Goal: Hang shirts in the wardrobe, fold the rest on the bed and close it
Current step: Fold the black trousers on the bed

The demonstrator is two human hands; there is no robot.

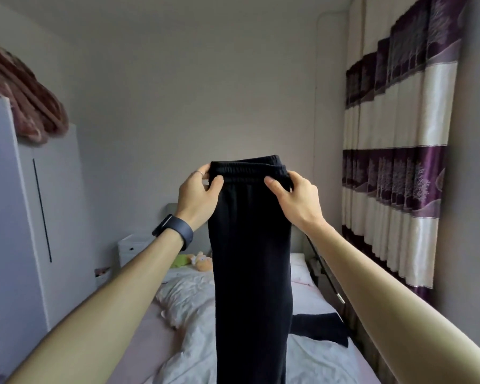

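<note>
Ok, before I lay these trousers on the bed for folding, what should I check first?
1. The waistband is pinched by left hand and right hand: ok.
2. The trousers hang straight, legs together: ok.
3. The bed is flat for folding: not ok, the duvet is rumpled.
4. The dark garment is clear of the spot: cannot tell, partly hidden.
5. Leg ends untwisted: cannot tell, out of view.

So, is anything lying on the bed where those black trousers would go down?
Yes. The left hand and right hand hold the trousers over the bed; a rumpled white quilt lies beneath them, and a dark garment to its right.
</note>
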